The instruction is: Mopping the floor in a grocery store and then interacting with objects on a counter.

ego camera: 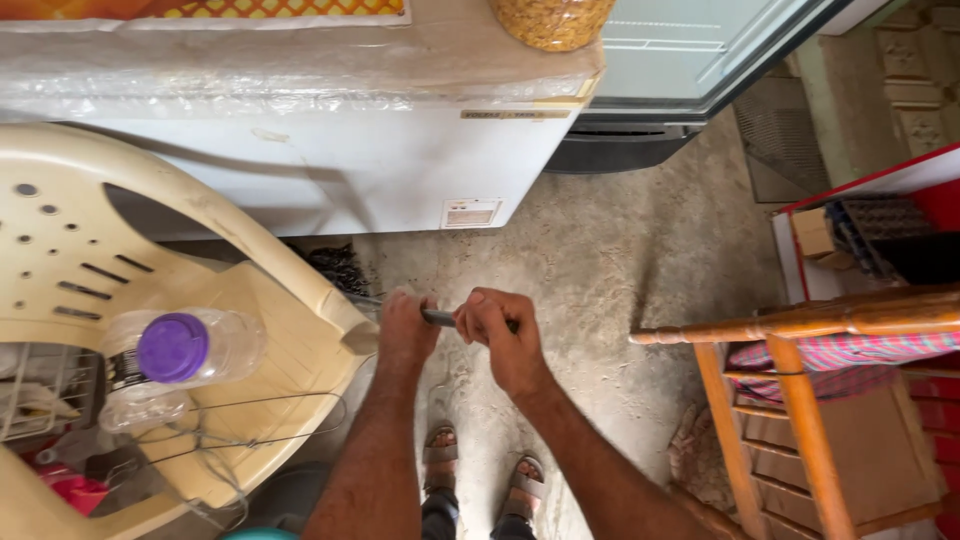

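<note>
Indoors | rough concrete floor (620, 260) | left hand (404, 335), right hand (500, 335): each grip closed on dark handle (438, 317) | plastic chair (250, 300) beside

a small white label (470, 212) sits low on the white freezer front (330, 170); a clear bottle (180, 355) with black label (125, 372) lies on the chair; cardboard boxes (812, 232) stand right.

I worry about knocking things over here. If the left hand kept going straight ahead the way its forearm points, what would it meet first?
Probably the white chest freezer ahead. The left hand, gripping a thin dark rod, has bare concrete floor and a dark bristly clump before it; depth is unclear from above.
</note>
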